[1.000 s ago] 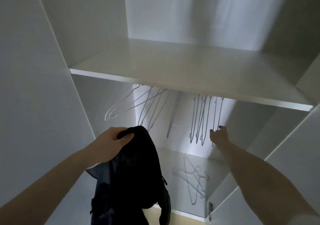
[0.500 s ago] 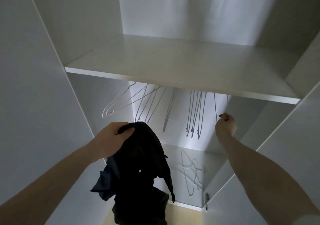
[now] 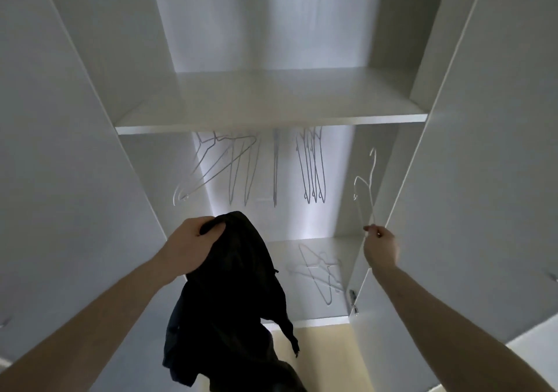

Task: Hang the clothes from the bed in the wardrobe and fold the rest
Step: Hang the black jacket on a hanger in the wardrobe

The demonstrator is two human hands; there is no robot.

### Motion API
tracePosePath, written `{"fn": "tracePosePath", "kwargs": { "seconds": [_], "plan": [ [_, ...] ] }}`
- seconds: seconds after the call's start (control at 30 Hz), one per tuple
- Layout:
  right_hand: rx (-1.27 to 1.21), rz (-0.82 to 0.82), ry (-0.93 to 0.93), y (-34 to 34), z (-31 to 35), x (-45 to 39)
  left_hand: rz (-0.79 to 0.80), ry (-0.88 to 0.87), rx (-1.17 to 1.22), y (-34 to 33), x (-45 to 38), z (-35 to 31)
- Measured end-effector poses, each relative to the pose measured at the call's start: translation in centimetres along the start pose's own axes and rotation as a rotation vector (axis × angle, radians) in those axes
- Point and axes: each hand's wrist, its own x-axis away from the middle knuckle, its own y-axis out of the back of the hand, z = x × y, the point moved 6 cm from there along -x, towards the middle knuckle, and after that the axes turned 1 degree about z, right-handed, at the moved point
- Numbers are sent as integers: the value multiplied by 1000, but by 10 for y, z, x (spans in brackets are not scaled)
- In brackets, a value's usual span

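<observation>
I am watching the left hand (image 3: 193,248) gripping a black garment (image 3: 232,307) by its top edge, fingers curled over the bunched cloth and the thumb tucked against it; the rest of the garment is hanging down below that hand, in front of the open wardrobe (image 3: 75,150). The right hand (image 3: 381,248) is pinching the lower end of a thin white wire hanger (image 3: 366,186) between thumb and fingertips, the other fingers curled in. The hanger is standing up above that hand, hook at the top, free of the rail and close to the right side panel.

Beyond and between the two hands, more wire hangers (image 3: 312,168) are dangling in a row under the shelf (image 3: 271,120), some fanned out above the left hand. Below the right hand, a few loose hangers (image 3: 321,274) are lying on the wardrobe floor; they are blurring into the pale board, so I am only guessing at three or so. The garment is covering the lower left part of the compartment.

Compared with half a second ago, the right hand is sitting lower and nearer to me, with the hanger now off the rail, where before that hand was reaching up among the hanging ones. The left hand is keeping its grip, and more of the upper compartment is showing.
</observation>
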Motion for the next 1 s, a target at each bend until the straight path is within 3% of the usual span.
{"fn": "tracePosePath", "kwargs": {
  "seconds": [0.23, 0.53, 0.73, 1.0],
  "plan": [
    [105, 34, -56, 72, -46, 159, 37, -41, 61, 26, 46, 32],
    [315, 326, 120, 144, -18, 312, 43, -34, 25, 53, 66, 54],
    [329, 431, 272, 149, 21, 351, 13, -69, 16, 57, 75, 49],
    [305, 400, 347, 154, 52, 348, -148, -108, -71, 89, 68, 19]
  ]
}}
